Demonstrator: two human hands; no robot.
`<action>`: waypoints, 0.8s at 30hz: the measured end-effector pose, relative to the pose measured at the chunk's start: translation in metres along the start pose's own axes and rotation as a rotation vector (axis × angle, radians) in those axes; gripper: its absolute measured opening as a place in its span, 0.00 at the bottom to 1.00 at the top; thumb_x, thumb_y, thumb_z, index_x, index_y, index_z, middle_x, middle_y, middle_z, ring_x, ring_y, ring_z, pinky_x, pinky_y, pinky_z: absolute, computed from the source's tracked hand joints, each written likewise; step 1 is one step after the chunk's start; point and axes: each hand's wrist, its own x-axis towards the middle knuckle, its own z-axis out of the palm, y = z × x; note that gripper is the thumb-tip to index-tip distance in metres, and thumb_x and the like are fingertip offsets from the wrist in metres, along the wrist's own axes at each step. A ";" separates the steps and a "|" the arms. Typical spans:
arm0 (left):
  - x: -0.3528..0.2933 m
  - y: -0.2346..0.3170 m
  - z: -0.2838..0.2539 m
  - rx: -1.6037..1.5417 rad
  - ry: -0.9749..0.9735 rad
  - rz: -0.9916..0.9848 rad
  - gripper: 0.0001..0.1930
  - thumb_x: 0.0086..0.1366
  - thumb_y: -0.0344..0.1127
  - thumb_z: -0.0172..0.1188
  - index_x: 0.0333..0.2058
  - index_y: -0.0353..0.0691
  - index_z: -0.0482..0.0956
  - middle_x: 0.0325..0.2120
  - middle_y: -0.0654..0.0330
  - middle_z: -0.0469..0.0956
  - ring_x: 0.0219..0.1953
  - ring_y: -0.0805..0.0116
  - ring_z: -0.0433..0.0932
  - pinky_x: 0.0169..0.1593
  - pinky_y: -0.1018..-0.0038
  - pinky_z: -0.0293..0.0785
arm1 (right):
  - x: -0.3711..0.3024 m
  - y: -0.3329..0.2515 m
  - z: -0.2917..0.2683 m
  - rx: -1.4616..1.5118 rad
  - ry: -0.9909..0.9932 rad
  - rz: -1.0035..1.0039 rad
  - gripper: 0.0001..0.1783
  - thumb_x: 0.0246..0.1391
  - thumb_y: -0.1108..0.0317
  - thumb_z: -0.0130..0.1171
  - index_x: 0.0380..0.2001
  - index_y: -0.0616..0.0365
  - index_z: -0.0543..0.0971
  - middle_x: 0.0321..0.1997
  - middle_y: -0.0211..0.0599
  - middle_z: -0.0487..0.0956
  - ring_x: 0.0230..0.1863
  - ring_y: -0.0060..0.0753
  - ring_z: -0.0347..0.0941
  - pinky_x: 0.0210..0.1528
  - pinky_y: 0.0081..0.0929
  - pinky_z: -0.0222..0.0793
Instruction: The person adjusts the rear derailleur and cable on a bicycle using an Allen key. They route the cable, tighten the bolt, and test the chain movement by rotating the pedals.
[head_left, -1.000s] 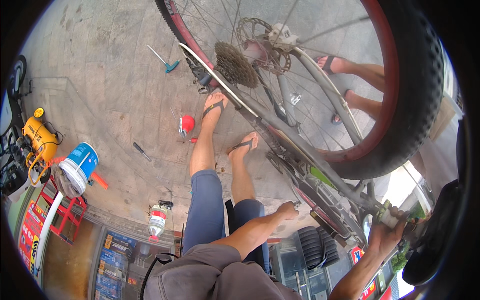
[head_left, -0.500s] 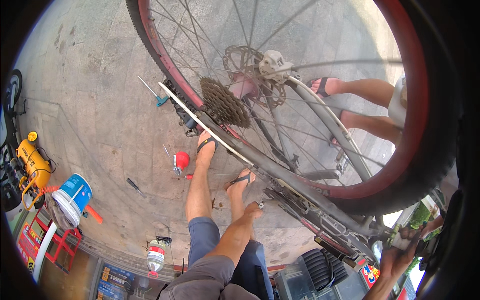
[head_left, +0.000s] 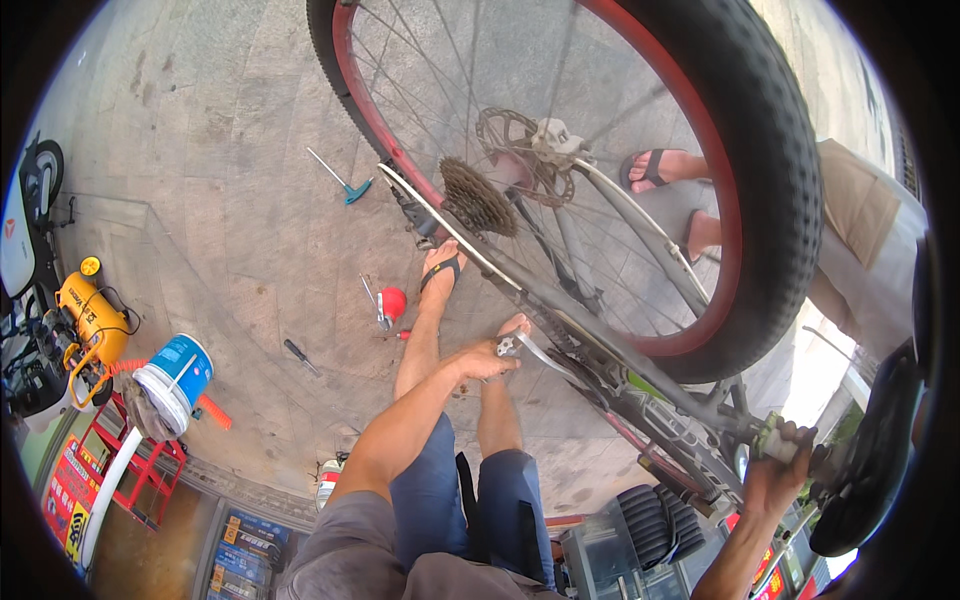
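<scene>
A bicycle's rear wheel, with a red rim and knobby black tyre, is raised and tilted before me. At its hub sit a rusty cassette and a brake disc. My left hand is closed round a small silver pedal at the end of a silver crank arm. Over at the right, my right hand wraps round the bike's seat post area, just below the black saddle. That hand's palm side and part of its grip are hidden.
On the paving lie a teal-handled hex key, a red round-bodied item and a screwdriver. A yellow compressor and blue-and-white bucket stand left. Another person's sandalled foot shows beyond the wheel. Coiled black tyres sit behind.
My left hand has moved up and is now at the pedal, with the crank arm in sight beside it. The wheel sits lower and more to the left in view, and my right hand shows more clearly.
</scene>
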 end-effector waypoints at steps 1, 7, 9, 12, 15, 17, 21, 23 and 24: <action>0.002 -0.012 0.016 -0.025 0.043 0.220 0.22 0.56 0.50 0.60 0.40 0.36 0.78 0.30 0.56 0.79 0.34 0.65 0.76 0.41 0.69 0.70 | 0.001 0.000 -0.003 0.006 -0.023 -0.002 0.09 0.60 0.61 0.54 0.32 0.54 0.70 0.33 0.33 0.70 0.48 0.37 0.66 0.56 0.38 0.62; -0.023 0.027 0.125 -0.159 -0.202 0.144 0.33 0.54 0.55 0.59 0.37 0.21 0.74 0.30 0.42 0.78 0.35 0.57 0.77 0.39 0.66 0.71 | -0.006 0.003 0.006 -0.043 -0.004 -0.022 0.11 0.62 0.60 0.51 0.31 0.54 0.70 0.32 0.32 0.69 0.48 0.36 0.65 0.57 0.37 0.59; -0.024 0.040 0.172 -0.049 -0.209 0.180 0.19 0.58 0.49 0.57 0.32 0.35 0.75 0.24 0.51 0.76 0.28 0.64 0.72 0.35 0.67 0.69 | -0.002 0.003 0.007 -0.052 -0.010 -0.014 0.11 0.63 0.60 0.50 0.30 0.54 0.69 0.32 0.32 0.68 0.48 0.36 0.65 0.58 0.37 0.58; 0.000 0.035 0.246 -0.045 -0.234 0.235 0.17 0.59 0.47 0.56 0.33 0.35 0.75 0.26 0.48 0.78 0.32 0.53 0.76 0.37 0.61 0.69 | 0.000 0.003 0.005 -0.031 0.018 -0.005 0.11 0.63 0.60 0.50 0.30 0.54 0.69 0.32 0.32 0.68 0.48 0.36 0.65 0.58 0.37 0.58; 0.033 0.020 0.295 0.025 -0.205 0.145 0.19 0.58 0.48 0.57 0.36 0.35 0.76 0.32 0.45 0.79 0.37 0.49 0.77 0.41 0.60 0.71 | 0.002 0.001 0.007 -0.041 0.018 -0.018 0.11 0.63 0.59 0.50 0.31 0.54 0.68 0.32 0.33 0.67 0.48 0.36 0.64 0.58 0.37 0.58; 0.056 0.002 0.324 0.077 -0.108 0.076 0.20 0.57 0.48 0.57 0.37 0.35 0.77 0.35 0.44 0.79 0.39 0.49 0.77 0.43 0.60 0.71 | 0.003 -0.001 0.008 -0.046 -0.013 -0.010 0.12 0.63 0.59 0.50 0.31 0.54 0.68 0.32 0.33 0.67 0.48 0.36 0.64 0.59 0.36 0.58; 0.096 -0.040 0.329 0.127 -0.138 0.020 0.22 0.57 0.49 0.56 0.38 0.33 0.77 0.37 0.43 0.78 0.42 0.47 0.77 0.44 0.58 0.72 | -0.001 -0.002 0.004 -0.052 -0.041 0.013 0.12 0.63 0.59 0.50 0.32 0.54 0.68 0.33 0.33 0.67 0.48 0.36 0.63 0.59 0.34 0.57; 0.112 -0.069 0.322 0.165 -0.130 -0.032 0.22 0.57 0.50 0.56 0.38 0.33 0.77 0.37 0.43 0.78 0.42 0.47 0.77 0.44 0.59 0.72 | -0.006 -0.001 0.001 -0.048 -0.045 0.008 0.11 0.63 0.59 0.50 0.32 0.54 0.68 0.33 0.32 0.66 0.48 0.36 0.63 0.60 0.34 0.56; 0.126 -0.070 0.317 0.139 -0.079 -0.041 0.22 0.58 0.50 0.55 0.38 0.33 0.77 0.38 0.43 0.78 0.42 0.47 0.77 0.44 0.59 0.72 | 0.000 -0.004 0.006 -0.065 -0.097 0.019 0.11 0.63 0.58 0.50 0.32 0.54 0.68 0.33 0.32 0.66 0.48 0.36 0.63 0.60 0.34 0.56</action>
